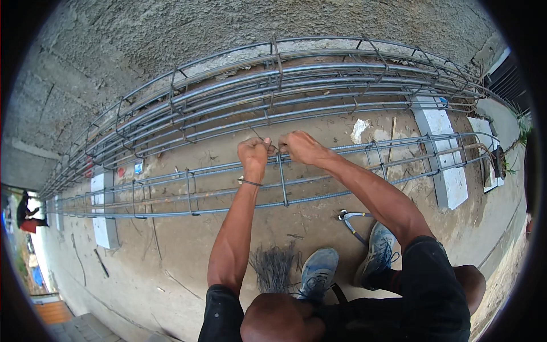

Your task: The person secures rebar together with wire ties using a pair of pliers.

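– where's the wire (254, 131)?
– pinched in the left hand (254, 154), over the front cage (282, 179). likely light and bendy; best held near its end.
– the right hand (300, 147)?
– curled just beside it; its grip, i cannot tell.

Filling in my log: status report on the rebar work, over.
Left hand curled, apparently on thin wire; right hand curled close beside. Near rebar cage lies across pale blocks. Pincers on ground, clear of both hands.

One head-worn fisheye view (round, black-rimmed) looks down from near over the left hand (254, 154) and right hand (303, 148)
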{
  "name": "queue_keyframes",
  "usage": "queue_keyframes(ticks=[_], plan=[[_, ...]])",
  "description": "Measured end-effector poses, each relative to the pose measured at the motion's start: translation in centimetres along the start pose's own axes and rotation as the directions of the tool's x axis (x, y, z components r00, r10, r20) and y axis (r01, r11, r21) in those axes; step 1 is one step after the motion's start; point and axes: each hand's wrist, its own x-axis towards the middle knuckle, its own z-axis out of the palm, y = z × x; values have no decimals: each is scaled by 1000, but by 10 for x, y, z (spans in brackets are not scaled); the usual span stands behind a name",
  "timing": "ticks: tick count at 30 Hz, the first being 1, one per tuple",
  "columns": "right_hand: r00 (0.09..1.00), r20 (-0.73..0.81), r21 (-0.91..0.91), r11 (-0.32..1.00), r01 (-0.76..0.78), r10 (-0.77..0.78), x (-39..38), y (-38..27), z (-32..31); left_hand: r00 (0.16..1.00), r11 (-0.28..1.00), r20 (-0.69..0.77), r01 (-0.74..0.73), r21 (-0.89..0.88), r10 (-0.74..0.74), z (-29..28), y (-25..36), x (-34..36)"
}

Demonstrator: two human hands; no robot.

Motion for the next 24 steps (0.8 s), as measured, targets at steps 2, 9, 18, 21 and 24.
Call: queue_keyframes(ticks=[2, 9, 18, 21, 24], plan=[[996, 87, -71, 997, -17, 23, 5, 7, -10, 994, 995, -66, -89, 45, 92, 6, -5, -20], [959, 251, -198, 977, -79, 129, 51, 3, -18, 886, 870, -134, -391, 301, 444, 20, 0, -44], [921, -295, 108, 967, -231, 253, -16, -21, 26, 937, 724, 154, -342, 599, 315, 20, 45, -23], [784, -558, 152, 962, -225, 271, -17, -35, 47, 884, 605, 298, -464, 647, 359, 20, 51, -15], [735, -589, 254, 940, -226, 336, -14, -35, 53, 882, 665, 406, -454, 593, 241, 11, 57, -1]])
